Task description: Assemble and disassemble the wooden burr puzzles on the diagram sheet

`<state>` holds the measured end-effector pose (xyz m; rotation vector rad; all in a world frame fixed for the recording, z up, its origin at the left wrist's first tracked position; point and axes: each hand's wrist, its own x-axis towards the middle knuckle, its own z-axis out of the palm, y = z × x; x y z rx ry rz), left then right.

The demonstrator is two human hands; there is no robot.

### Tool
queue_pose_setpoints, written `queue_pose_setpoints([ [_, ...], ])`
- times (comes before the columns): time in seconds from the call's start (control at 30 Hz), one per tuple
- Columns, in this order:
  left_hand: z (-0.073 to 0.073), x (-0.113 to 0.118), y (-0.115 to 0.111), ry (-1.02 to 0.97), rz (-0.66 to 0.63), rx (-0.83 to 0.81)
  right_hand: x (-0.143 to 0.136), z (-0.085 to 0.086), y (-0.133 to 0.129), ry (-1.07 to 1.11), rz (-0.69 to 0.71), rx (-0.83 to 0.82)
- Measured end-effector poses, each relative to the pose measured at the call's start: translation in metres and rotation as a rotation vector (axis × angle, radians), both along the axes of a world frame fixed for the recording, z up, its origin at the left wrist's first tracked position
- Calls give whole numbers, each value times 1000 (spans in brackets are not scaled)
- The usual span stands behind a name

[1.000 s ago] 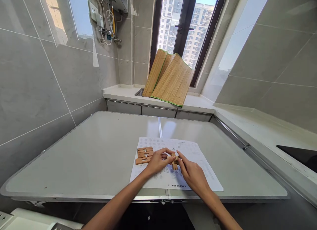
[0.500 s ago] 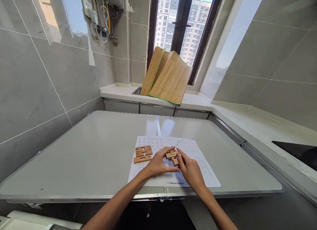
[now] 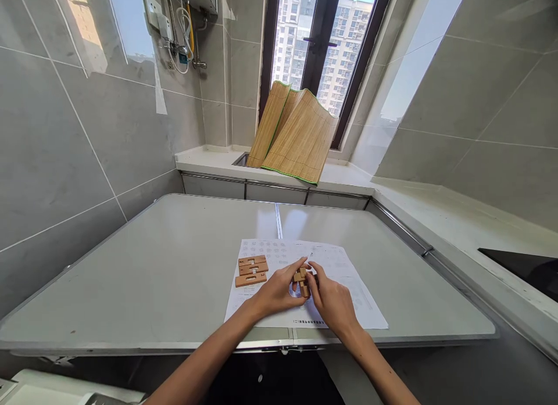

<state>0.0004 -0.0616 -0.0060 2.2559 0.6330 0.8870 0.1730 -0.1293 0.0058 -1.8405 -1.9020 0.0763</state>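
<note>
Small light-brown wooden blocks (image 3: 304, 282), fitted together in a cluster, are held between both hands over a printed sheet (image 3: 361, 300). My left hand (image 3: 278, 289) grips the cluster from the left, thumb at its near end and fingers at its far end. From the right, my right hand (image 3: 333, 297) closes its bent fingers on the cluster's side. Three flat wooden pieces with slots (image 3: 251, 279) lie side by side on the sheet, left of my left hand. The fingers hide part of the cluster.
The sheet lies on a large pale folding table (image 3: 131, 265) with a metal edge. Behind it, a bamboo mat (image 3: 300, 135) leans on the white ledge (image 3: 200, 160) below the window. A black glossy panel (image 3: 523, 277) sits on the right counter.
My left thumb and fingers have drawn closer together around the blocks. The cluster has turned and moved slightly left, and my right fingers have bent in against it.
</note>
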Motion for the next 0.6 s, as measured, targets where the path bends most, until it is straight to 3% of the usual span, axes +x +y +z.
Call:
queue_pose_setpoints([
  [0.23, -7, 2, 3, -1, 44, 51, -12, -4, -1, 22, -111, 23],
  [0.4, -9, 2, 5, 55, 75, 132, -13, -1, -3, 70, -7, 38],
  [0.6, 7, 1, -1, 20, 64, 100, -2, 2, -10, 315, 109, 20],
])
